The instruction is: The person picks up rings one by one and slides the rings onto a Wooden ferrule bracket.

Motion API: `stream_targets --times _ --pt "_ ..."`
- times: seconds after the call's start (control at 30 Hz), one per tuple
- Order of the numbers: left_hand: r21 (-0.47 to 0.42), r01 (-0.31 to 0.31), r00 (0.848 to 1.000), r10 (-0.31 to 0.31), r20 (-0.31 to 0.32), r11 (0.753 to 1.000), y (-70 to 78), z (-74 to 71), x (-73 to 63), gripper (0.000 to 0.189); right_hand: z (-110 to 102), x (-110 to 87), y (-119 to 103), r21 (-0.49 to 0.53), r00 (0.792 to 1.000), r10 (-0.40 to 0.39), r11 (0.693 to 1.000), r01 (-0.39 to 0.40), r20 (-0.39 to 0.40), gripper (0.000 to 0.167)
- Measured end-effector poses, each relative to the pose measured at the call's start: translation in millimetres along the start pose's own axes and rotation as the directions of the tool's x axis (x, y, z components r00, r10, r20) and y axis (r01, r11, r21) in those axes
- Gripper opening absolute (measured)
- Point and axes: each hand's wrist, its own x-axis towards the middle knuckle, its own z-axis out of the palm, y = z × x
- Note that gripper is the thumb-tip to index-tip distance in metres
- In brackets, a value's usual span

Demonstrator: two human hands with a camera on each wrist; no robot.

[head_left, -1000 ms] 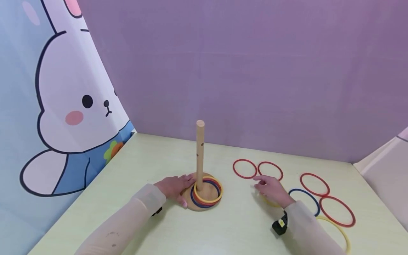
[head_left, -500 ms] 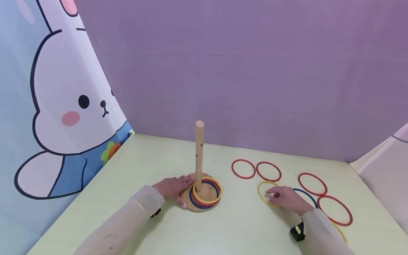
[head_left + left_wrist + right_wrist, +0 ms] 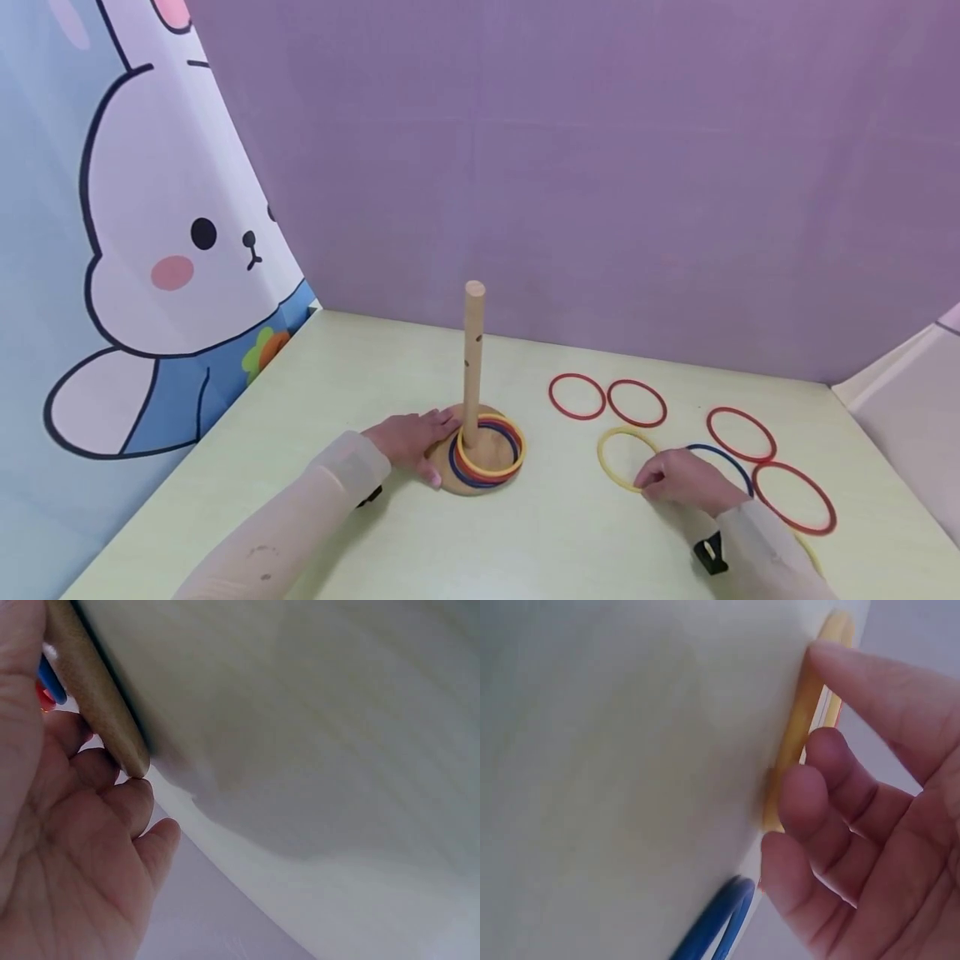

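Observation:
A wooden ring-toss stand (image 3: 472,367) rises upright from its round base. Yellow, red and blue rings lie around the foot of its post, the yellow ring (image 3: 522,454) uppermost. My left hand (image 3: 408,442) holds the base's left side; in the left wrist view its bent fingers touch the edge of the wooden base (image 3: 101,705). At the right, my right hand (image 3: 690,479) has thumb and fingertips at the near edge of a loose yellow ring (image 3: 600,454). In the right wrist view, the thumb and fingers meet that yellow ring (image 3: 799,724), which lies low at the tabletop.
Two red rings (image 3: 577,417) lie behind the loose yellow one. Further right are a blue ring (image 3: 723,454), two more red rings (image 3: 832,508) and another yellow ring (image 3: 810,554), partly covered by the right sleeve. A purple backdrop (image 3: 570,183) closes off the table's far edge.
My right hand has come back from the red rings, right and nearer, to the loose yellow ring, which has shifted slightly left. My left hand stays at the stand's base.

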Motion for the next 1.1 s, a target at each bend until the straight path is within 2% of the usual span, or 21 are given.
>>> stream_targets --times 0.33,0.53,0.8,1.0,1.1 --pt "0.006 -0.002 1.000 0.002 -0.003 1.000 -2.1 1.0 2.6 0.095 0.6 -2.8 1.0 -0.017 0.993 -0.121 0.992 0.121 0.014 0.015" --pt "0.017 0.000 1.000 0.000 0.001 1.000 -1.7 1.3 3.6 0.095 -2.3 -5.3 3.7 0.008 0.984 -0.177 0.984 0.177 0.017 0.016" --pt "0.019 0.006 1.000 -0.007 0.007 1.000 0.3 0.7 3.0 0.095 -3.3 -3.9 4.6 0.041 0.993 -0.114 0.993 0.115 -0.019 0.024" --pt "0.026 0.008 1.000 -0.008 0.006 1.000 1.3 -0.7 1.8 0.094 -3.2 -3.8 2.4 0.072 0.998 -0.061 0.995 0.062 -0.024 0.038" --pt "0.025 0.012 1.000 -0.012 0.007 1.000 1.5 -0.6 1.8 0.094 -3.6 -3.9 3.1 0.079 0.998 -0.061 0.995 0.064 -0.035 0.041"
